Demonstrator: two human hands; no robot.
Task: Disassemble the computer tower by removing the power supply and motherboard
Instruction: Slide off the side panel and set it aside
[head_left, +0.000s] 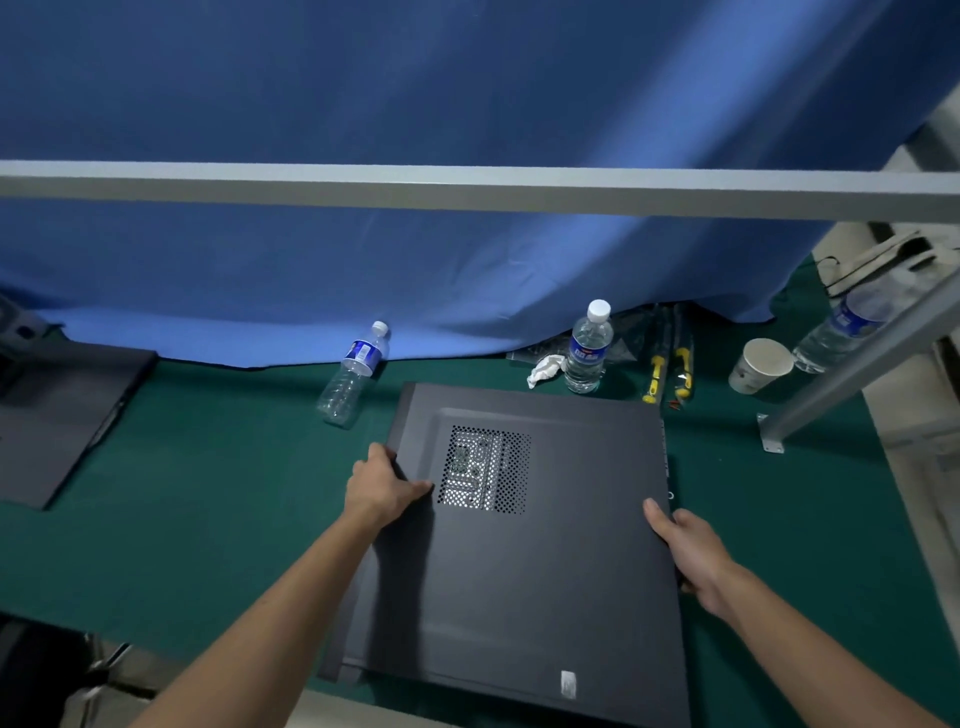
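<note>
a black computer tower is laid flat on the green table, side panel up, and is gripped at 9 o'clock by the left hand and at 3 o'clock by the right hand. water bottles, screwdrivers and a paper cup are seen toward 12 and 1 o'clock.
</note>
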